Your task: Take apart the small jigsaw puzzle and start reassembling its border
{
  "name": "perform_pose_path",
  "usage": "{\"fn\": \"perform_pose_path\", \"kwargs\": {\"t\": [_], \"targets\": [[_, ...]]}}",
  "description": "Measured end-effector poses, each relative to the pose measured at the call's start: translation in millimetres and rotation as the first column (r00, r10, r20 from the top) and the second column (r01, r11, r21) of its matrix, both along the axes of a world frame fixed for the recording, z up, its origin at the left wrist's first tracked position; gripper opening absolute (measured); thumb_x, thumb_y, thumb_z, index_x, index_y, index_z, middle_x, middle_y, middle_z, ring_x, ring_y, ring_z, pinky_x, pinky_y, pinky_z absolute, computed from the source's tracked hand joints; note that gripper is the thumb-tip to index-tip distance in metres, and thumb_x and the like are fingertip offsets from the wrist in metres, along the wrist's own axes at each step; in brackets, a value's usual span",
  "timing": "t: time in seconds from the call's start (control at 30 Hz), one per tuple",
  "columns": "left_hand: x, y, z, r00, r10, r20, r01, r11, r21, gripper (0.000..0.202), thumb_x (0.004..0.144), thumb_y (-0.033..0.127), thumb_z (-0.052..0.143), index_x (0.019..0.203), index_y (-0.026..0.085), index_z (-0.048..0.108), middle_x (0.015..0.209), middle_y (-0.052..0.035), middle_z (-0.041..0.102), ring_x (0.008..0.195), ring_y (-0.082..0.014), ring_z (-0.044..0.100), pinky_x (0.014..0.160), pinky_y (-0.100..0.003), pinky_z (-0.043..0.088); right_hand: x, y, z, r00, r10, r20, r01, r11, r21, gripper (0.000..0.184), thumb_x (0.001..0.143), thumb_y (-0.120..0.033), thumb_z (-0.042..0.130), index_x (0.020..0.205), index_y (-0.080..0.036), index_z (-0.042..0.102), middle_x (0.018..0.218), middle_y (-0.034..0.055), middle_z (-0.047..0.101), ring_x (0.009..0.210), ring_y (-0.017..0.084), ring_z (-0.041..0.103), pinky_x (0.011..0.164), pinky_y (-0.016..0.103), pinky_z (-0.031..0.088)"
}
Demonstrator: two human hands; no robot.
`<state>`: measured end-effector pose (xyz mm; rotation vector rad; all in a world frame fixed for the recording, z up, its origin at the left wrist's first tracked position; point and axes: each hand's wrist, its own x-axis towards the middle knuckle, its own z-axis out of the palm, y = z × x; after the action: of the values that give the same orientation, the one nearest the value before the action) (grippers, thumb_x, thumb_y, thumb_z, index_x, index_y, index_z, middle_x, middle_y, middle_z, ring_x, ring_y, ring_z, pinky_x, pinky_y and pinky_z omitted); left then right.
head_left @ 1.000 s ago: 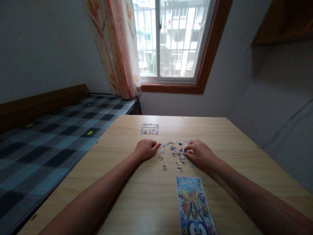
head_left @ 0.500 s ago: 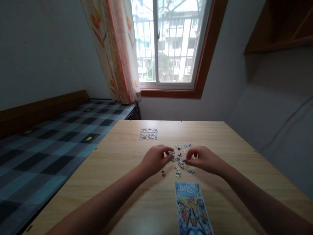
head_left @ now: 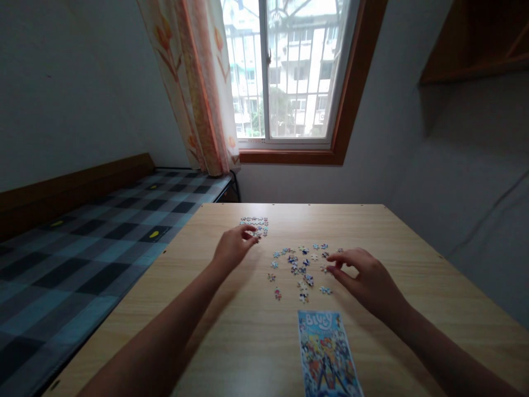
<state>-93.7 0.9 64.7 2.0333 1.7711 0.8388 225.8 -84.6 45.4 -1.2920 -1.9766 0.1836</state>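
Note:
Several loose puzzle pieces point(head_left: 301, 267) lie scattered in the middle of the wooden table point(head_left: 231, 331). My left hand point(head_left: 233, 247) reaches to the near edge of a small assembled puzzle patch point(head_left: 255, 223), fingers pinched together; whether a piece is in them is too small to tell. My right hand point(head_left: 366, 275) hovers at the right side of the loose pieces, fingers curled and apart, fingertips close to a piece. A colourful reference card point(head_left: 328, 353) lies near me.
A bed with a checked cover point(head_left: 82, 242) runs along the table's left side. A window point(head_left: 289, 71) with a patterned curtain point(head_left: 198, 82) is behind the table. A wooden shelf point(head_left: 475, 44) hangs at the upper right.
My left hand has left the loose pieces and moved left and away to the assembled patch. My right hand has shifted slightly right and opened its fingers.

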Motion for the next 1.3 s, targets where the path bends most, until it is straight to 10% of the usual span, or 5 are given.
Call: {"fn": "perform_pose_path", "kwargs": {"t": [0.13,0.3,0.67,1.3], "targets": [[-54.4,32.1,-27.9,0.973,0.217,-0.077,-0.22,0.975,-0.028,0.026,0.084,0.036,0.068,0.103,0.018,0.071,0.09,-0.0063,0.077,0.083,-0.0198,0.07,0.071,-0.028,0.046,22.4,3.6,-16.1,0.997,-0.082,-0.005,0.082,0.993,0.085,0.016,0.092,-0.037,0.061,0.09,-0.025,0.073,0.085,0.0056,0.071,0.083,0.022,0.065,0.077,0.038,0.051],[-63.8,37.0,-47.9,0.931,0.283,-0.231,-0.293,0.956,-0.011,0.018,0.084,0.039,0.065,0.087,0.024,0.075,0.091,-0.0026,0.076,0.085,-0.0209,0.068,0.066,-0.028,0.043,31.9,10.5,-32.5,0.996,-0.085,0.032,0.078,0.981,0.176,0.014,0.093,-0.034,0.063,0.089,-0.023,0.072,0.085,0.0035,0.071,0.084,0.022,0.064,0.078,0.037,0.049],[-73.4,36.8,-55.2,0.932,0.192,-0.306,-0.182,0.981,0.06,0.029,0.088,0.039,0.057,0.098,0.026,0.081,0.106,-0.0044,0.076,0.096,-0.0233,0.068,0.077,-0.029,0.049,50.7,22.8,-39.1,0.986,-0.166,-0.005,0.158,0.93,0.333,0.012,0.092,-0.03,0.064,0.087,-0.021,0.071,0.087,0.0045,0.073,0.084,0.023,0.064,0.082,0.038,0.047],[-70.0,42.2,-54.0,0.893,0.213,-0.395,-0.183,0.976,0.114,0.035,0.09,0.046,0.054,0.1,0.028,0.081,0.11,-0.0052,0.074,0.096,-0.0252,0.067,0.077,-0.031,0.05,52.4,51.8,-79.7,0.943,-0.333,-0.019,0.333,0.938,0.1,0.03,0.086,-0.017,0.053,0.097,-0.025,0.08,0.129,0.0099,0.061,0.126,0.028,0.05,0.112,0.048,0.038]]}}
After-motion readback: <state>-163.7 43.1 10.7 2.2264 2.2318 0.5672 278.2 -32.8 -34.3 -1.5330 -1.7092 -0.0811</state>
